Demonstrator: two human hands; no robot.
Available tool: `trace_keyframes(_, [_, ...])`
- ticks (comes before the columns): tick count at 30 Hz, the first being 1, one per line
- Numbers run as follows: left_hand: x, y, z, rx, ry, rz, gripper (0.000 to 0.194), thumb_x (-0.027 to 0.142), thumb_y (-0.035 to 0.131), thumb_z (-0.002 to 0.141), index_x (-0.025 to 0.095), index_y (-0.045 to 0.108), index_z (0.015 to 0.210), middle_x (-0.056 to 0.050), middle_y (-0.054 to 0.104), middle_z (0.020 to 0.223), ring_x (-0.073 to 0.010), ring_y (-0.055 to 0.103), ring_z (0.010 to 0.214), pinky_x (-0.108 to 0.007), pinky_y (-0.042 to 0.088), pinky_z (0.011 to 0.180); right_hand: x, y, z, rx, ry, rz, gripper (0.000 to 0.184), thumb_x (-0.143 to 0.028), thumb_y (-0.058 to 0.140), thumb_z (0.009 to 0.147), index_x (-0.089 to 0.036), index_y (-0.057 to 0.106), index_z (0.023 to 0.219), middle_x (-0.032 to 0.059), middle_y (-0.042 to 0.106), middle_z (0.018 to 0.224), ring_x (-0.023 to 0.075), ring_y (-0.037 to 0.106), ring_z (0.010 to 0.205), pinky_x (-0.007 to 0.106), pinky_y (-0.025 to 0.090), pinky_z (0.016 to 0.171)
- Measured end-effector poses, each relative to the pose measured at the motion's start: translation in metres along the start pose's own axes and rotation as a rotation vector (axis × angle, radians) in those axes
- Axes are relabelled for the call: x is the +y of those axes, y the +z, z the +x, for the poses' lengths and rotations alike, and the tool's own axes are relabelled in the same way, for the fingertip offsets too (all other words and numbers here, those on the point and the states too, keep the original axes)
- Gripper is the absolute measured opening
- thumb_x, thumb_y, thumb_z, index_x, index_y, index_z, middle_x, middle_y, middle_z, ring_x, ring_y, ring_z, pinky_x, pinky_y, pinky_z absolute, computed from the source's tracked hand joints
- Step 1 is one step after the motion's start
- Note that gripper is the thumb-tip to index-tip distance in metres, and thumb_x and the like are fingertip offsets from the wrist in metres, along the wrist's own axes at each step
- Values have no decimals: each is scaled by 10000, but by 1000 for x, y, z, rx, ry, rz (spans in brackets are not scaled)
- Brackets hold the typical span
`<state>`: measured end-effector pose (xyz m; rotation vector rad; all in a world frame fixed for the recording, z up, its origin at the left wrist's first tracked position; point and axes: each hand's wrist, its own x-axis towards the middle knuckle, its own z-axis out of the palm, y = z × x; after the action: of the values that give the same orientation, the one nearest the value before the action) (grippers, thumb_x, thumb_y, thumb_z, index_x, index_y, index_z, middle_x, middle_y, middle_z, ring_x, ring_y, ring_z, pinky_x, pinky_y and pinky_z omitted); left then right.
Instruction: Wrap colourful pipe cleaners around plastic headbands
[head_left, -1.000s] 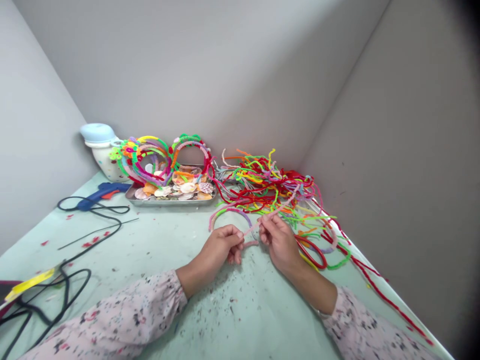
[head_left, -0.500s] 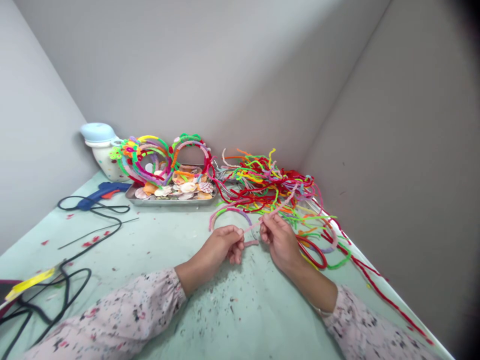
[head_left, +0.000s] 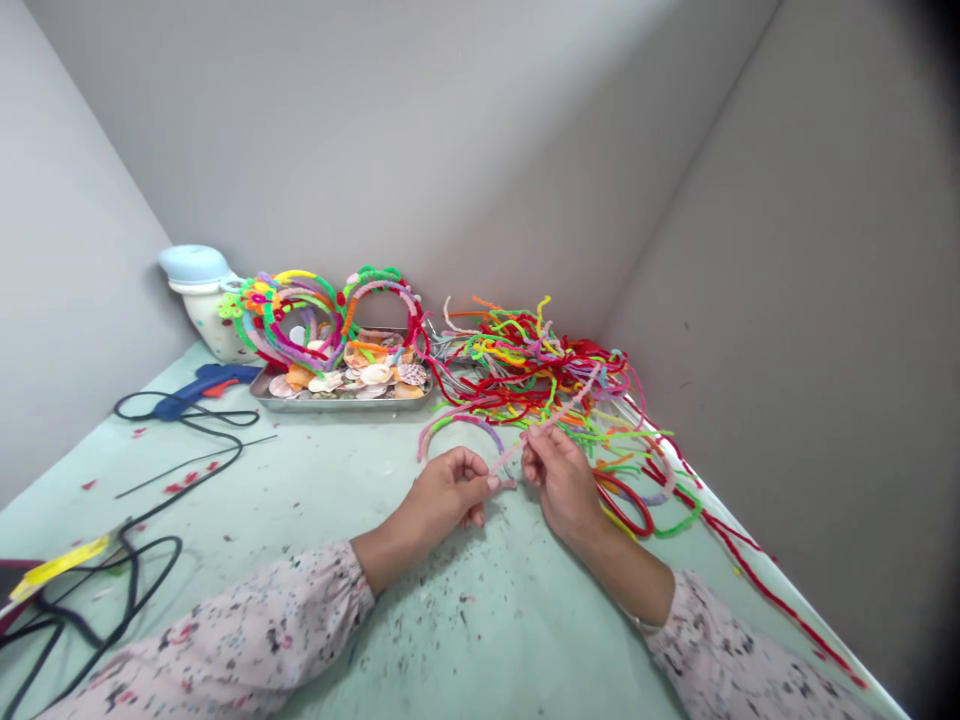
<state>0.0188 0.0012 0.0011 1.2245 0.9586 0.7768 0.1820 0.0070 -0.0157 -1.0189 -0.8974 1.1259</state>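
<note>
Pinch-and-bend step on a single stem, by the look of it. Pink pipe cleaner (head_left: 553,424) held between both hands, just above the pale green worktop (head_left: 300,490). Long axis diagonal, low end at the left hand, upper end tilted up and away to the right, pointing at the heap of loose pipe cleaners (head_left: 536,372). Left hand (head_left: 442,490) in a narrow pinch at the low end, thumb and fingertips closed on the stem, short tip poking out past them. Right hand (head_left: 561,482) in a narrow pinch further up the same stem. Next move seems to call for firm hold at both pinch points while shaping. Beyond the hands, a steel tray (head_left: 341,405) of seashells (head_left: 375,375), with pipe-cleaner headbands (head_left: 300,315) propped behind it; blue hot glue gun (head_left: 202,390) to the left.
</note>
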Motion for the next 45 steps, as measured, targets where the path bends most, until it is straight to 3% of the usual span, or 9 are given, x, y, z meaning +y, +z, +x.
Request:
trace_keyframes(24, [-4,3,0,109,55,7,265,423,591,798,190,478,850,93,473,407,-59,399,329,-143,285,357,-4,1,-5,12,-110,-194,339,-486,624,813,-213,499,655,-58,470,527,99,398,468,239,352,487])
trace_keyframes(30, [-5,3,1,123,89,-41,304,407,625,770,203,465,930,106,491,503,-51,424,338,-139,296,339,-8,1,-7,8,-124,-230,333,-474,611,830,-213,491,660,-59,459,535,102,404,487,241,349,510])
trace_keyframes(37, [-2,3,-1,127,55,7,230,404,546,831,186,481,863,91,463,403,-58,389,332,-139,291,359,-9,2,-7,26,-131,-255,324,-462,609,835,-211,503,659,-59,463,529,106,417,502,245,357,534])
trace_keyframes(43, [-4,3,-2,90,79,-9,332,376,698,711,194,493,897,57,571,725,-33,496,394,-153,335,362,-6,2,-5,50,-121,-249,331,-483,613,825,-212,510,665,-58,462,522,107,412,491,240,340,505])
trace_keyframes(45, [-6,3,-1,95,93,4,310,350,699,711,191,494,882,58,557,734,-30,495,392,-156,334,362,-6,2,-5,44,-122,-255,338,-481,606,831,-212,504,655,-58,462,521,106,413,492,239,342,508])
